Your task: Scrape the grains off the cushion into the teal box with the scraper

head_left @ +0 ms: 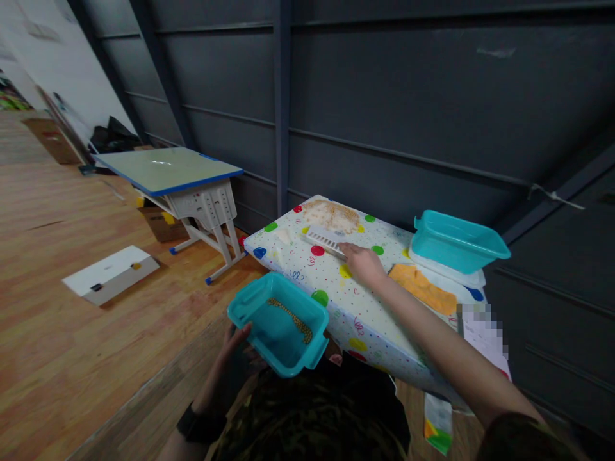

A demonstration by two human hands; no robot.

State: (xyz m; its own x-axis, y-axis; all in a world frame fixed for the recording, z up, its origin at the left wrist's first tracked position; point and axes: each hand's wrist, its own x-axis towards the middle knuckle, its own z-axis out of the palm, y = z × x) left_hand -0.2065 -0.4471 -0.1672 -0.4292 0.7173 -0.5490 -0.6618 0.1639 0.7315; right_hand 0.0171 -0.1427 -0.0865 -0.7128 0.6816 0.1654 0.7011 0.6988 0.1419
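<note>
My left hand grips the near left rim of a turquoise plastic basin, held tilted at the table's front edge. A strip of small yellow-brown grains, perhaps beans, lies along its floor. On the tablecloth, my right hand is closed on the near end of a long white slotted tool; its exact kind is unclear. Beyond the tool spreads a pile of pale and golden grains. A small whitish patch lies to the left of the tool.
A second turquoise basin sits on a white lid or tray at the table's right. Nearby lie an orange cloth and a partly blurred paper. A dark panelled wall stands behind. Leftward are a desk and a white box.
</note>
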